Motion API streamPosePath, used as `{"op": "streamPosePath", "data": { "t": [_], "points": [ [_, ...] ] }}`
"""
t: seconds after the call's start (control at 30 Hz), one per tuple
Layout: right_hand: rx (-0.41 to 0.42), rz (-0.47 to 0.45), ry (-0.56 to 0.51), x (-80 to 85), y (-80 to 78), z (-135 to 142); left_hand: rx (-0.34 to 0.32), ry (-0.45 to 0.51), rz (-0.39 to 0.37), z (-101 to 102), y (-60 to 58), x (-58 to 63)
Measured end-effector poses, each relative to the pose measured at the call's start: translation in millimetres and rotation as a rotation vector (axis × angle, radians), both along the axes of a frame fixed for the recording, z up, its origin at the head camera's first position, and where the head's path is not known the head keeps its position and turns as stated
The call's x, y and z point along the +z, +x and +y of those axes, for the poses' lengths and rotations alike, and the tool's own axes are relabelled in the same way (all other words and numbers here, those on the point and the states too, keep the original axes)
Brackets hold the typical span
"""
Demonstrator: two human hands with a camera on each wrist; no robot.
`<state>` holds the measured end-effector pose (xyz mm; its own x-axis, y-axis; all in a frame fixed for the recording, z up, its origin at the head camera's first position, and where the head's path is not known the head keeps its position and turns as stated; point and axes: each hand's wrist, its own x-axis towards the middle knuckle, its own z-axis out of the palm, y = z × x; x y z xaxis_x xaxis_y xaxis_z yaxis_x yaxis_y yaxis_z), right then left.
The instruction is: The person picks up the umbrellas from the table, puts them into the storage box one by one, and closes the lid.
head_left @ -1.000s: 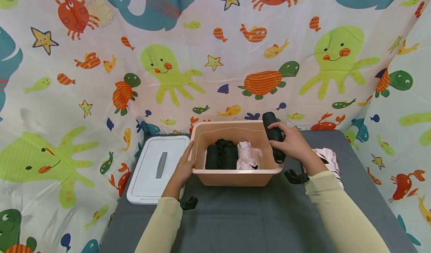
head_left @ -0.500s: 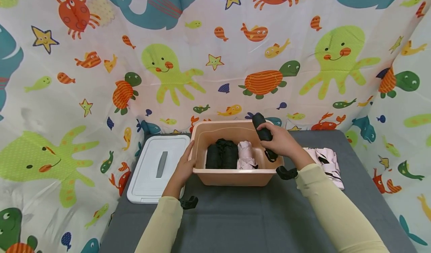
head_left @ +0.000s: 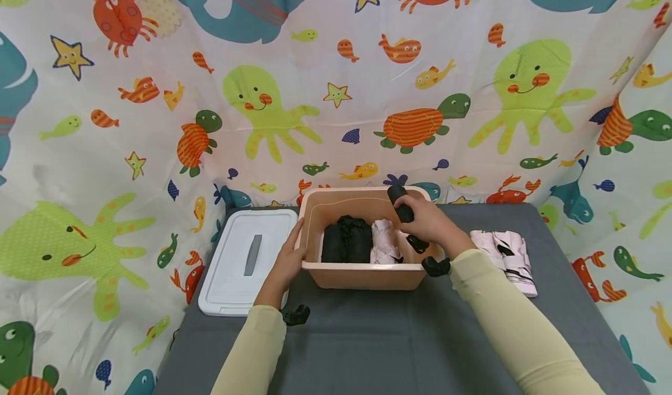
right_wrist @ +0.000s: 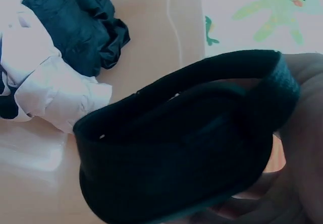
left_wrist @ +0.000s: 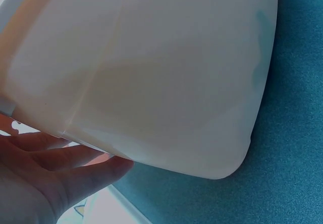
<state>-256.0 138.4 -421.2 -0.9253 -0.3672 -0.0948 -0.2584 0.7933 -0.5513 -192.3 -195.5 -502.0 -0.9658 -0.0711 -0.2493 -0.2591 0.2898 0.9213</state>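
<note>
A peach plastic bin [head_left: 362, 277] stands at the back of the table. Inside lie rolled black cloth bundles [head_left: 346, 240] and, beside them, a rolled pale pink bundle [head_left: 385, 242]. My right hand [head_left: 427, 220] grips a black compact umbrella [head_left: 400, 203], tilted above the bin's right end. Its strap loop [right_wrist: 176, 118] and oval end fill the middle of the right wrist view. My left hand [head_left: 286, 262] rests against the bin's left end with its fingers straight along the outside; in the left wrist view some fingertips are hidden behind the wall.
On the left lies a white lid [head_left: 233, 290] with a grey handle. A folded pink cloth item [head_left: 509, 261] with black trim lies to the right. The grey-covered table [head_left: 367, 342] meets a sea-animal print curtain [head_left: 294, 121] behind the bin.
My right hand has moved left with the umbrella, from over the bin's right rim to over its inside, and slightly lower. My left hand has stayed at the bin.
</note>
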Motion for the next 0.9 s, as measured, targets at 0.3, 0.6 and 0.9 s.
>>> {"op": "streamPosePath", "data": {
  "t": [0.3,0.6,0.9],
  "points": [
    [0.029,-0.1,0.071,-4.4,-6.3,-9,-0.003,0.016,-0.002,-1,0.0,-0.4],
    [0.04,-0.129,0.168,-9.7,-14.9,-21,0.004,0.017,0.002,0,1.4,3.4],
    [0.031,-0.23,0.183,-16.4,-24.8,-29,-0.001,0.014,-0.009,0,0.9,3.3]
  ]
}}
